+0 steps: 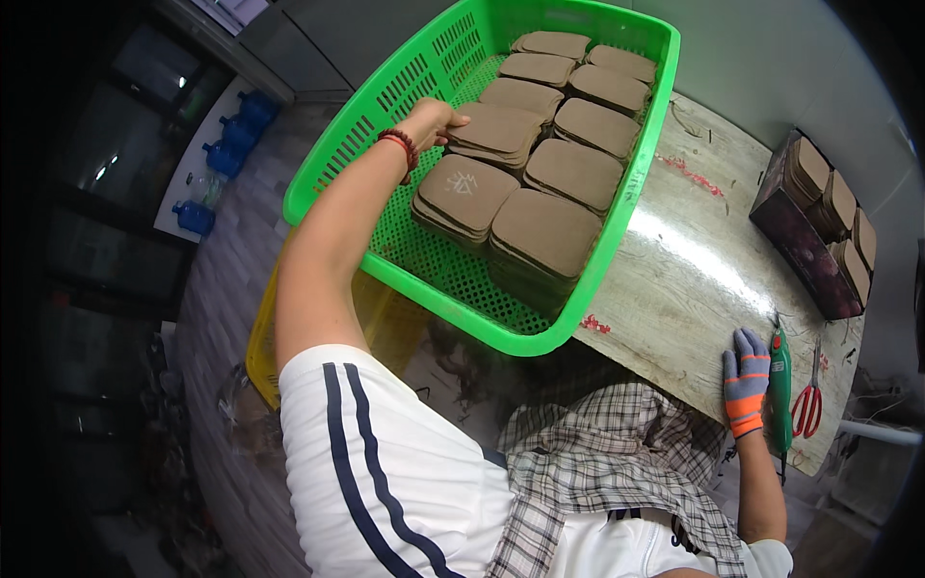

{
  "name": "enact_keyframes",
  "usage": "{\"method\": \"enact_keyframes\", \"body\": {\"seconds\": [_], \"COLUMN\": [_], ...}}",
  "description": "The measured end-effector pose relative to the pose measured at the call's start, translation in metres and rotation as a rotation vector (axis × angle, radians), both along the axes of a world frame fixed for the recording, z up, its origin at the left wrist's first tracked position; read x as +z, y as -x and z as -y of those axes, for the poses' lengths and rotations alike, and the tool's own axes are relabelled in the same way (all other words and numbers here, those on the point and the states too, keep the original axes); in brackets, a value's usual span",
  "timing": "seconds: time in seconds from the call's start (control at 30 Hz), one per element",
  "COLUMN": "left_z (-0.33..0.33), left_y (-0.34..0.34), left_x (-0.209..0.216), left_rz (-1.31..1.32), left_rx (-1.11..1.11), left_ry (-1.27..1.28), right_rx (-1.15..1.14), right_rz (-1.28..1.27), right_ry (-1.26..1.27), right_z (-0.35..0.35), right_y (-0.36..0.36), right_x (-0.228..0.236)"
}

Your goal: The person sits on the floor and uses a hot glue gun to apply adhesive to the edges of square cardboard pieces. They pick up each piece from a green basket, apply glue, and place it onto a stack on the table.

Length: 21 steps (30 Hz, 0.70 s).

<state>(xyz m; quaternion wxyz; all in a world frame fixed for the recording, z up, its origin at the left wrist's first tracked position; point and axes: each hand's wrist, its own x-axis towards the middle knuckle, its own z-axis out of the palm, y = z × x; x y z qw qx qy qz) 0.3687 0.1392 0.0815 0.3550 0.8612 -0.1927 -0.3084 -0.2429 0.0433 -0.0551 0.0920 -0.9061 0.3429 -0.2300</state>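
My left hand (pixel 431 123), bare with red bead bracelets at the wrist, reaches into a green plastic basket (pixel 515 339). Its thumb lies on the top edge of a stack of brown rounded-square pieces (pixel 496 129), and its fingers close round the stack's left side, partly hidden. More such stacks stand in two rows in the basket; the nearest left stack (pixel 464 191) has a pale scribbled mark on top. In a grey and orange glove, my right hand (pixel 747 380) lies flat on the table with fingers stretched, holding nothing, beside a slim green hand tool (pixel 779 390).
Red-handled scissors (pixel 807 409) lie right of the green tool. A dark box (pixel 805 252) of similar brown stacks stands at the table's far right. Red scraps (pixel 689 173) are scattered on the table (pixel 665 289). Below the green basket is a yellow crate (pixel 262 337); blue water jugs (pixel 196 218) stand far left.
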Motion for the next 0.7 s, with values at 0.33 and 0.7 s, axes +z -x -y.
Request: {"method": "enact_keyframes", "body": {"seconds": [0.33,0.7], "left_z": [-0.001,0.006], "left_y": [-0.006,-0.002], "left_x": [-0.022,-0.017], "left_rz": [-0.553,-0.579], "left_rx": [-0.005,0.023], "left_ry": [0.149,0.091], "right_rx": [-0.014,-0.028], "right_rz": [0.012,0.015], "right_ry": [-0.017,0.004], "right_z": [-0.001,-0.001], "right_y": [-0.002,-0.002], "right_x": [0.001,0.002]}}
